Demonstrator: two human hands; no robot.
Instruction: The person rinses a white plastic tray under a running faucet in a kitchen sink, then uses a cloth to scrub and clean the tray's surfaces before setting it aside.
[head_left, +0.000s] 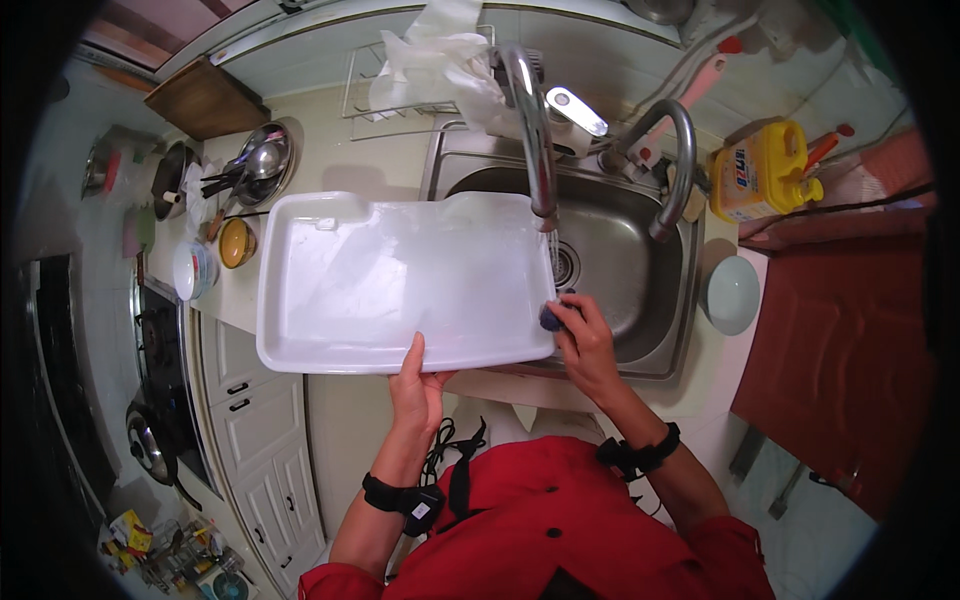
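Note:
A large white plastic tray (420, 277) is held over the counter and the left part of the steel sink (637, 262). My left hand (420, 390) grips its near edge, thumb on top and fingers underneath. In my right hand (589, 341) is a dark scouring pad (551, 316), pressed at the tray's near right corner. Water (553, 244) runs from the tall chrome faucet (534, 135) beside the tray's right edge. Below the stream the sink drain (562, 264) shows.
A second curved faucet (675, 165) stands at the sink's right. Nearby are a yellow detergent jug (761, 172) and a pale green bowl (733, 295). On the left are a yellow bowl (237, 242), stacked bowls (193, 270), steel ladles (264, 161) and a gas stove (161, 360). Behind stands a wire rack (367, 112).

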